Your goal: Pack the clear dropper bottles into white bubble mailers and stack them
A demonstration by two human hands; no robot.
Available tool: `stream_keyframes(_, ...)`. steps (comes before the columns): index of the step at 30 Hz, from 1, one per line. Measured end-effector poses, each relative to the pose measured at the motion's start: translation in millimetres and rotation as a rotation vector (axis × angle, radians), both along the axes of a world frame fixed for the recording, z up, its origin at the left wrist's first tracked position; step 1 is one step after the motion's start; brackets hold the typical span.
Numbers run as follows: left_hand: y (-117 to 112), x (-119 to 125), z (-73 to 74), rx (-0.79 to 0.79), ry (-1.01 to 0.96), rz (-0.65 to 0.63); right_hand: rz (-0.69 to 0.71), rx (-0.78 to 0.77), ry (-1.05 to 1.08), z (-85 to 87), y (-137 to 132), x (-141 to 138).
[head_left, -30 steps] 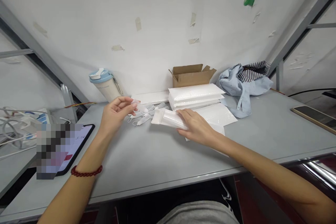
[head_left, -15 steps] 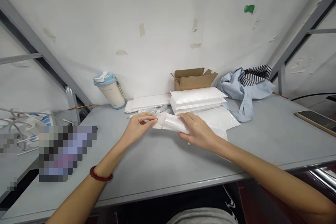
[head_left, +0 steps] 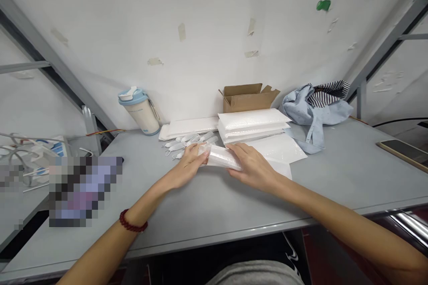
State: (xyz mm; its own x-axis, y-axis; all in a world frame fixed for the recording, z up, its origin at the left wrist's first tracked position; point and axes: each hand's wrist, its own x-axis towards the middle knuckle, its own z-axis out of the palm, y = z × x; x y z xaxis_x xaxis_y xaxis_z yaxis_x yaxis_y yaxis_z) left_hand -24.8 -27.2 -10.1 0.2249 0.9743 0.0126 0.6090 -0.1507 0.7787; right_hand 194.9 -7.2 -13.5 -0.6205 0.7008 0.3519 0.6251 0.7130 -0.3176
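Observation:
A white padded bubble mailer (head_left: 221,158), squeezed into a narrow, tube-like shape, is held just above the table between my hands. My left hand (head_left: 188,167) pinches its translucent left end with thumb and fingers. Around its right part my right hand (head_left: 249,164) is wrapped, covering that end. Behind my left hand lie several small clear-and-white plastic pieces (head_left: 187,139), too blurred to name. A stack of white bubble mailers (head_left: 252,120) stands behind my right hand, and a loose white mailer (head_left: 284,149) lies in front of it.
Flat white packets (head_left: 192,127) lie along the wall on the grey table (head_left: 187,213). An open cardboard box (head_left: 249,101), a cup with a blue lid (head_left: 140,111) and a light blue cloth bag (head_left: 307,111) stand at the back. A phone (head_left: 404,153) lies far right.
My left fingers have moved up around the mailer's left end, closer to my right hand. The end is now mostly covered. My right hand keeps its hold.

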Motion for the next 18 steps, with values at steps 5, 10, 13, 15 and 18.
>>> stream_keyframes(5,10.5,-24.8,15.5,0.136,0.017,0.092,-0.013,0.001,0.025,0.9,1.0,0.6)
stream_keyframes(10,29.2,-62.8,8.9,0.321,0.261,0.295,-0.06,0.019,0.031,0.2,6.3,2.9)
stream_keyframes(13,37.9,-69.8,-8.9,0.294,0.413,0.187,-0.077,0.02,0.022,0.0,7.3,3.2)
stream_keyframes(15,40.1,-67.7,-16.4,0.303,0.459,0.138,-0.084,0.015,0.018,0.4,6.6,2.9)
stream_keyframes(18,37.4,-61.5,-13.2,0.359,0.413,0.153,-0.079,0.013,0.012,1.0,5.1,2.3)
